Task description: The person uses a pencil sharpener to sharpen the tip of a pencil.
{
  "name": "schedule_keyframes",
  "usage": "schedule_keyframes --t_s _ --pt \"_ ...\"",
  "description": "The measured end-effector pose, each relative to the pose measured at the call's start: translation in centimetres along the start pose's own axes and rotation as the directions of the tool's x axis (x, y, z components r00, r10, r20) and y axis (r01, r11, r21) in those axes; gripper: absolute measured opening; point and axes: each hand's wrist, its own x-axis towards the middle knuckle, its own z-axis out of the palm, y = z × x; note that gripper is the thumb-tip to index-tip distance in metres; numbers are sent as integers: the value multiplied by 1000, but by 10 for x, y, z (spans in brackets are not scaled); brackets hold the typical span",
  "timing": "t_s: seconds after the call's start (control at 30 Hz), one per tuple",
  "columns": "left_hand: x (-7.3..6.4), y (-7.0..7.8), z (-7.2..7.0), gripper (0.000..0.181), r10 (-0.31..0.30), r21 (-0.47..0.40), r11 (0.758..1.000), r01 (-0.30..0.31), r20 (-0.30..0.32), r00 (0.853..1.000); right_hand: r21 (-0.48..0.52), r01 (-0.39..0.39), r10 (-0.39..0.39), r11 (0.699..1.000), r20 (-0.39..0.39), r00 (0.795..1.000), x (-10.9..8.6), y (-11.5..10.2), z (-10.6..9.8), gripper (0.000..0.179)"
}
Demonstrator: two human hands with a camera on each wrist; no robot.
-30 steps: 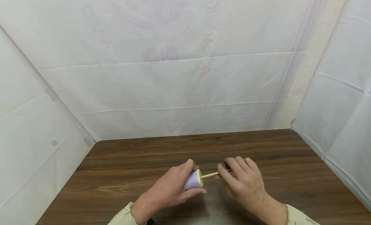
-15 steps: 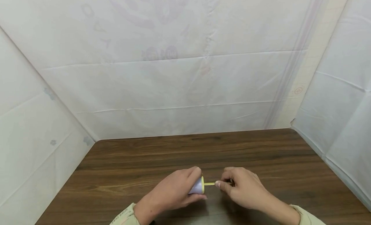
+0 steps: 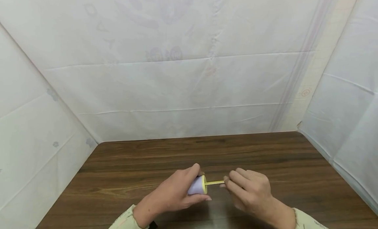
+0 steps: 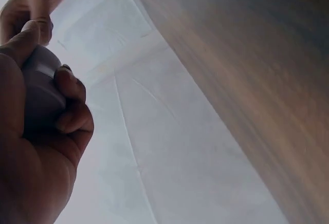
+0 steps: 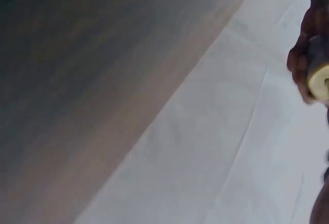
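My left hand [image 3: 177, 191] grips a small lavender pencil sharpener [image 3: 196, 186] with a yellow rim, thumb below and fingers over the top. A thin yellow pencil [image 3: 215, 182] sticks out of its yellow end to the right. The fingers and thumb of my right hand [image 3: 251, 189] pinch the pencil's outer end, which they hide. In the left wrist view, fingers wrap the dim grey-looking sharpener [image 4: 43, 88], with the other hand [image 4: 38, 0] beyond it. The right wrist view catches the sharpener's yellow end [image 5: 320, 82] at its right edge; little of the right hand shows there.
Both hands are above a dark wood-grain table [image 3: 133, 170]. White printed sheeting [image 3: 189, 91] hangs behind its far edge and along both sides. Pale sleeves [image 3: 308, 219] cover the forearms.
The right hand has turned over the pencil and back, shifting its fingers along the outer end. Both hands dipped slightly, then rose again. The pencil stays in the sharpener.
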Motion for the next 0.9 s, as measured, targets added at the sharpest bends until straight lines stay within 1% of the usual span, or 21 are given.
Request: schedule_keyframes --t_s 0.03,0.07,0.1,0.13,0.17,0.2,0.23,0.27,0.3,0.33,0.37,0.4,0.43,0.5,0.57,0.63,0.67,0.7,0.77,0.83,0.9 --pt "0 0 0 47 23 49 999 -23 1 1000 57 -110 105 992 72 992 -4 -3 -1 40" --pt "0 0 1 48 48 107 993 -47 -2 999 115 -245 225 963 166 960 -7 -6 -4 38" --pt "1 0 2 48 76 173 982 -75 -3 997 166 -400 346 902 280 896 -10 -8 -7 36" --pt "1 0 3 48 108 237 966 -104 -3 994 206 -558 449 804 403 797 -12 -10 -10 36" --pt "1 -1 5 49 138 292 947 -132 2 990 231 -692 517 684 516 683 -13 -10 -13 36" --pt "2 -1 6 49 165 334 929 -159 12 986 230 -794 552 563 609 569 -14 -9 -16 37" --pt "2 -1 8 49 184 364 914 -179 21 983 219 -863 564 455 680 469 -14 -8 -17 37" --pt "2 -2 9 49 192 380 906 -187 25 981 207 -903 555 376 731 398 -13 -6 -19 34" --pt "1 -3 11 49 189 384 905 -185 27 982 190 -923 542 334 763 353 -13 -5 -19 33" --pt "1 -3 11 49 175 367 914 -173 27 984 178 -927 531 329 777 338 -12 -4 -19 32" --pt "0 -4 12 49 152 346 926 -151 25 988 170 -916 528 365 772 353 -12 -3 -19 30" --pt "0 -5 11 49 123 320 940 -123 19 992 161 -890 531 427 751 391 -11 -2 -18 28" --pt "0 -6 10 49 87 285 955 -87 12 996 155 -853 535 499 719 443 -11 -3 -17 26" --pt "-1 -7 7 50 23 214 977 -22 -3 1000 141 -723 511 676 618 598 -11 -2 -15 21" --pt "-1 -7 5 50 -25 140 990 27 -13 1000 117 -541 432 833 475 767 -10 0 -12 14" --pt "-1 -6 4 49 -59 65 996 60 -15 998 66 -337 302 939 311 901 -7 2 -9 20" --pt "-1 -5 4 48 -66 36 997 66 -18 998 26 -238 226 971 230 947 -5 4 -7 27" --pt "-1 -5 3 48 -71 7 997 71 -19 997 -13 -156 157 988 159 975 -3 6 -6 34" --pt "-1 -3 3 47 -76 -35 997 76 -19 997 -72 -32 35 997 39 999 2 8 -3 39" --pt "0 -1 2 47 -69 -51 996 68 -13 998 -103 52 -55 993 -25 998 5 9 -2 41" --pt "0 0 2 47 -61 -56 997 61 -3 998 -112 91 -98 989 -52 994 5 10 -1 43"
